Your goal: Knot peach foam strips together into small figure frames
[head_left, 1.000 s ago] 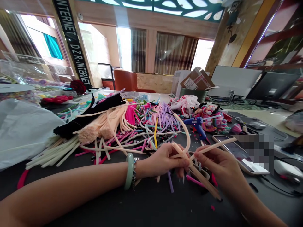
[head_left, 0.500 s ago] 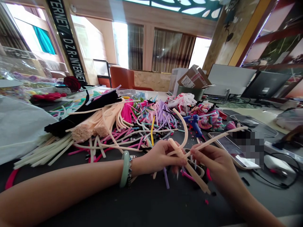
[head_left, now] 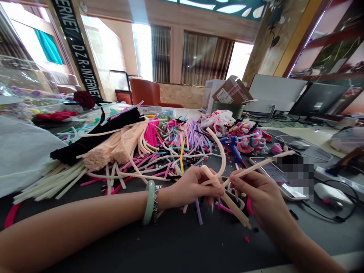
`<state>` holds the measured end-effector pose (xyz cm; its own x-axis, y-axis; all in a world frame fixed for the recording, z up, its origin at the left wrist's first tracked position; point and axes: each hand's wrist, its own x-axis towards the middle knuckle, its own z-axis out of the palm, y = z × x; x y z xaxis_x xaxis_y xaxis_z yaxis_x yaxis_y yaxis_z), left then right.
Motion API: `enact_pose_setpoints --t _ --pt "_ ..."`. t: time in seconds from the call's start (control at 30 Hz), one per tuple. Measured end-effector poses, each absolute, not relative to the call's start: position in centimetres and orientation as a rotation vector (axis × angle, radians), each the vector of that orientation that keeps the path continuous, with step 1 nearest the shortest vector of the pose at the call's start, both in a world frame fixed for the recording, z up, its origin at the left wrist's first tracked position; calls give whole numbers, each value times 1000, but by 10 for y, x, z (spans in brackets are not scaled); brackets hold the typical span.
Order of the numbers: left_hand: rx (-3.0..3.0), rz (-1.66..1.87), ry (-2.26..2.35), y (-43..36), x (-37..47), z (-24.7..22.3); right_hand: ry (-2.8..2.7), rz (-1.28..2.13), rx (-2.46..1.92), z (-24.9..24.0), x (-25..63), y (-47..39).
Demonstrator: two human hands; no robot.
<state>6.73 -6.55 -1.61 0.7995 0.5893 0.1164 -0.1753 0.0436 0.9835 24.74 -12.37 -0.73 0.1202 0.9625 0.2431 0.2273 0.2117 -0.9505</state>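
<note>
pinching in the head view, the left hand (head_left: 190, 187) grips a peach bundle of fuzzy stems (head_left: 236, 209) above the dark table (head_left: 176, 244), probably to steady its wrapped part, while the right hand (head_left: 257, 189) pinches a straight strand (head_left: 257, 166), likely for control; the bundle slants, pale and plush, a curved strand (head_left: 223, 156) rising beyond

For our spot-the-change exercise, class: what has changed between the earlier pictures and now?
The free end of the peach pipe cleaner in the right hand has swung up and to the right; the view has shifted slightly. Nothing was newly grasped or released. The left hand still pinches the wrapped pipe-cleaner bundle; the blue glue gun hasn't moved.
</note>
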Motion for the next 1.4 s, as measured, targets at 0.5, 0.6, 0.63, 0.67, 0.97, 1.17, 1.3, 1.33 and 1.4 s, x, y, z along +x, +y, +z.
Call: enact_pose_setpoints --t 0.5,0.6,0.63,0.67,0.97,1.17,1.3,1.33,1.4 --pt "1443 676 353 -69 70 -18 -1335 793 -1263 -9 248 -122" --pt "1445 687 352 -70 70 -17 -1352 797 -1264 -7 248 -123" --pt "1448 692 348 -70 70 -18 -1361 795 -1259 -6 247 -124" --pt "1454 696 346 -71 69 -18 -1370 786 -1251 -5 247 -125" --pt "1445 801 399 -72 70 -21 -1649 97 -1135 -3 240 -137" --pt "1520 908 457 -73 69 -20 -1817 -172 -1011 -4 243 -139" --pt "1862 1242 831 -70 67 -24 -1842 -310 -985 -6 246 -139" --pt "1930 1310 928 -69 67 -25 -1836 -352 -952 -6 246 -138" --pt "2012 1373 1064 -69 66 -26 -1831 -432 -861 -5 245 -138"
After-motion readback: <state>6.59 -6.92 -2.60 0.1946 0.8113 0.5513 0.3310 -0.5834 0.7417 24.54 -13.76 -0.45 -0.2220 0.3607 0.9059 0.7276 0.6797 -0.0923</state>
